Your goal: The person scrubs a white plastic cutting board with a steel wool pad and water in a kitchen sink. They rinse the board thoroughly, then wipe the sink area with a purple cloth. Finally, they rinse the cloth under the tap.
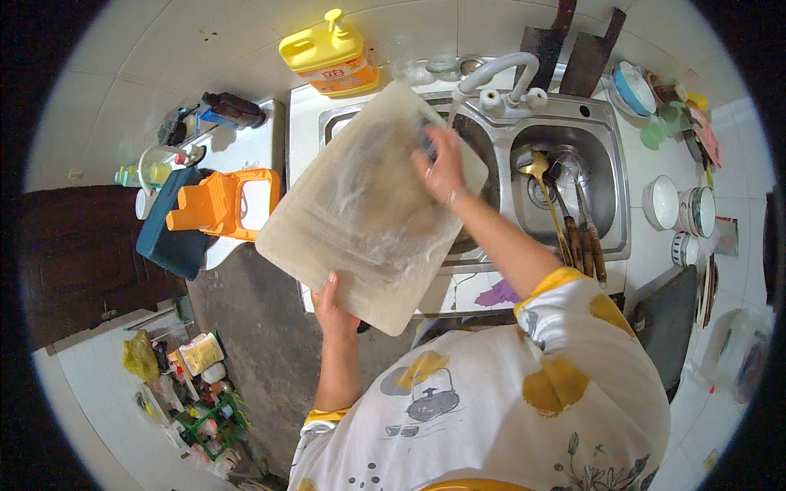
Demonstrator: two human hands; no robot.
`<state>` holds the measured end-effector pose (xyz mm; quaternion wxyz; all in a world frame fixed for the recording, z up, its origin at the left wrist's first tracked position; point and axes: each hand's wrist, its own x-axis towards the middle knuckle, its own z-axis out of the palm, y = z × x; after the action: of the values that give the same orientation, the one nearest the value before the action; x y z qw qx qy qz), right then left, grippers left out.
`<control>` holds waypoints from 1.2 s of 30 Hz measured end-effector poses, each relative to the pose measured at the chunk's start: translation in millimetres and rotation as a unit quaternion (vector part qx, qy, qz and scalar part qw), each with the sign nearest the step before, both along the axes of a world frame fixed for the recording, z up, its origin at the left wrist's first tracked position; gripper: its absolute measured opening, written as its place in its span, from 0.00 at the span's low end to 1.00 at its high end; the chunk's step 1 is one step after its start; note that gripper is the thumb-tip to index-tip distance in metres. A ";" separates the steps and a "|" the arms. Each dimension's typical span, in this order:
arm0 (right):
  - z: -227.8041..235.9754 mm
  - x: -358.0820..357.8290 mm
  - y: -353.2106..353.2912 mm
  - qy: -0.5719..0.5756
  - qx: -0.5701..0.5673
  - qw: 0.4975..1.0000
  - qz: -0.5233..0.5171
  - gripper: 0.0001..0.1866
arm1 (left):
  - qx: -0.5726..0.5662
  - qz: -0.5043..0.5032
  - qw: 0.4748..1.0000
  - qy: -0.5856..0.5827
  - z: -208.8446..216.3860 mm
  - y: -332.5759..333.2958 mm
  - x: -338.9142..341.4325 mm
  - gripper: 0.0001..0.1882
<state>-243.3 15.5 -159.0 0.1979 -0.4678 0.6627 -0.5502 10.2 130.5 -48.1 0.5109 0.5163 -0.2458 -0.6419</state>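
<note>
A large pale rectangular cutting board (344, 221) lies tilted over the left sink basin, its middle wet and streaked with whitish suds. My left hand (331, 311) grips its lower left edge, thumb on top and the other fingers hidden underneath. Near the board's upper right side, my right hand (443, 168) presses a small dark scrubbing pad (426, 141) against the surface. The pad is mostly covered by the fingers, so its exact kind is unclear. Water runs from the white faucet (501, 75) just beyond this hand.
The right sink basin (524, 147) holds a gold-coloured ladle (536, 166) and several wooden-handled utensils. Two cleavers (588, 61) lean behind the faucet. A yellow pump jug (332, 57) stands at the back left, bowls (660, 203) at the right. An orange plastic holder (214, 204) sits left.
</note>
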 end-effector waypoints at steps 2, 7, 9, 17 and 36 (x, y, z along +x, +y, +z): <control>6.8 17.3 37.9 0.102 -0.024 0.992 0.077 0.24 | -0.003 0.002 1.000 0.004 -2.7 5.4 5.0 0.31; -52.1 -54.6 28.8 0.078 0.164 0.983 0.040 0.23 | -0.001 0.004 1.000 -0.023 9.4 15.1 15.1 0.30; -68.7 -79.0 6.7 0.041 0.208 0.977 -0.006 0.21 | 0.008 0.036 0.999 0.000 17.7 13.5 11.9 0.30; 47.2 -129.1 -23.8 -0.112 0.423 0.867 0.239 0.21 | 0.098 0.055 0.983 0.142 7.6 -6.1 20.2 0.28; 100.0 -220.5 95.6 -0.176 0.413 0.883 0.135 0.19 | 0.136 -0.137 0.971 -0.142 -99.3 -104.7 -2.9 0.26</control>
<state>-463.7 111.1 -59.0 0.5590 -0.3241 0.7148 -0.2675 7.3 25.8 -147.4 0.3029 0.6281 -0.2951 -0.6532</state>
